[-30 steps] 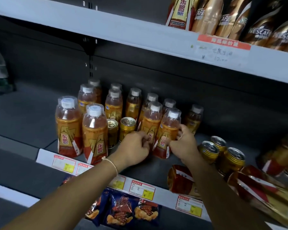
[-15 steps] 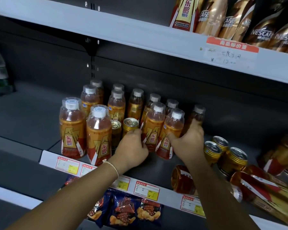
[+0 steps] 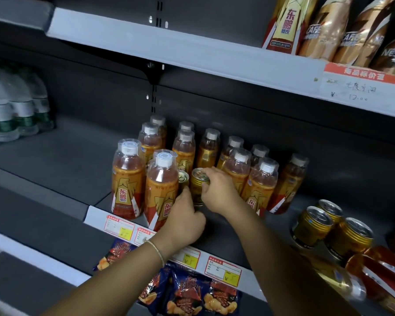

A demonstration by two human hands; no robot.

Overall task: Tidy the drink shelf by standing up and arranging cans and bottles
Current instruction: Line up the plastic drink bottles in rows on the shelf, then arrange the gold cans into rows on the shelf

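Left to right on the middle shelf (image 3: 62, 160):

- Centre-left of frame: orange bottles (image 3: 127, 179) stand upright in a loose cluster, white caps on. PET with shrink labels, full by the look of it, so I'd judge them moderately heavy, stiff enough, a bit slick. Best taken round the body just under the shoulder. Tall, so they'd topple if nudged high.
- Frame centre: two gold cans wedged between bottle groups. Left can (image 3: 183, 179) is mostly hidden behind the front bottle. Left hand (image 3: 184, 221) reaches to its base; fingers hidden, grip state cannot be told.
- Right can (image 3: 197, 187) upright, touching the left one or nearly. Right hand (image 3: 218, 192) grasps it: fingers curled over the rim and upper wall. Ribbed metal, rigid, probably full and dense. The ribs should give friction; the rim hold looks fine for sliding, but I'd use a mid-body wrap for lifting.
- Lower right of frame: three more gold cans (image 3: 311, 228), tilted rather than square on their bases, well apart from the centre pair.
- Far lower right: fallen bottles (image 3: 381, 273) lying on their sides; they'd likely roll. Take mid-body, set base down first.

Judgement: the tight gap beside the bottles is the risk. Pull the can straight out toward the shelf front to avoid clipping the neighbours.
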